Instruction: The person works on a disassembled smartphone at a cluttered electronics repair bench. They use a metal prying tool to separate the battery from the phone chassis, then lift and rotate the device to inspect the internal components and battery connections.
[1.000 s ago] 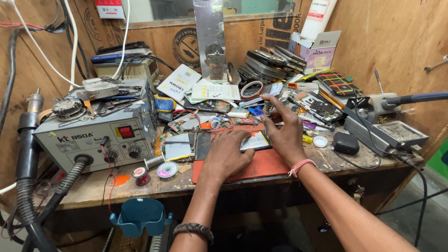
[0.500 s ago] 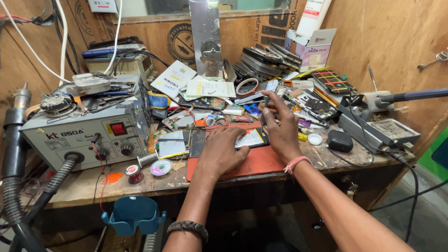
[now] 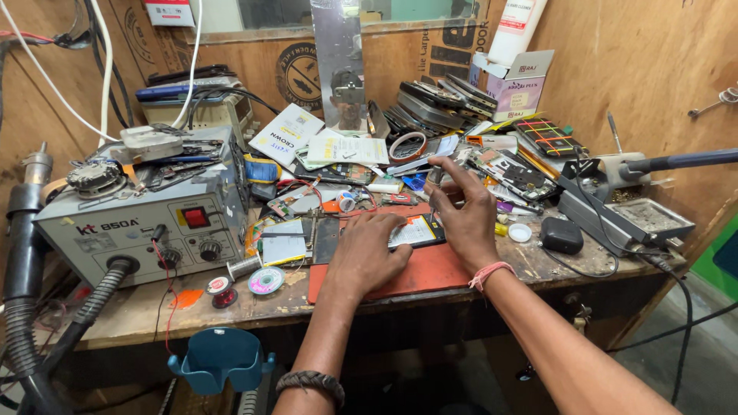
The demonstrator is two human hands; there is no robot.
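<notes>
1. Leftmost, well left of the orange mat (image 3: pixel 430 269), the grey rework station (image 3: pixel 134 223) stands with its hose trailing off the bench; a snagged hose could likely drag it.
2. Just left of the mat, solder spools (image 3: pixel 265 280) lie loose; an elbow might roll them off.
3. On the mat, the left hand (image 3: pixel 369 253) lies flat, fingers together, pressing the opened phone (image 3: pixel 411 230); too much weight could crack it.
4. At the mat's right end, the right hand (image 3: pixel 465 219) pinches thin tweezers (image 3: pixel 433 207) between thumb and forefinger over the phone; a slip could gouge the board.
</notes>
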